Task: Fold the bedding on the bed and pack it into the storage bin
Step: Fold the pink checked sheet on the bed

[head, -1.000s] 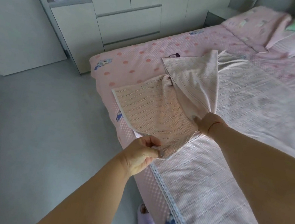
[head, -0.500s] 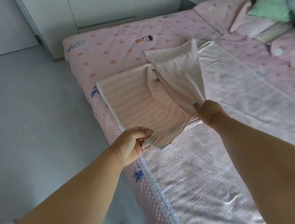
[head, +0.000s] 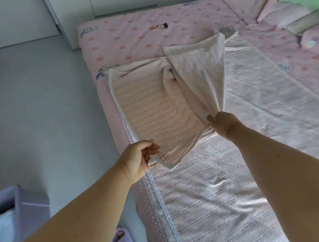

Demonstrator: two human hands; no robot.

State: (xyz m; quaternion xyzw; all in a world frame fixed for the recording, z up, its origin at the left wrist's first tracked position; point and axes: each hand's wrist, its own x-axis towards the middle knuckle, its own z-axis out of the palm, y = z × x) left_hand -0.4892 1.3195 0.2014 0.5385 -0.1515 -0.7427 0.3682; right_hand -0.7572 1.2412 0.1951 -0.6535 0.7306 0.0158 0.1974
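Both hands are gripping the blanket (head: 247, 103): your left hand (head: 140, 156) has the bed-edge corner, right hand (head: 221, 122) the raised fold. Uneven pulling could twist it, leaving a crooked fold.

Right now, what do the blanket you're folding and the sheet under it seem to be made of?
Blanket: looks like soft woven cotton, matte, with an open waffle-like grid and a white trimmed edge; it drapes limply from both hands. Sheet: seemingly smooth printed cotton or a blend, pink with dots and cartoon figures. Neither fibre is certain.
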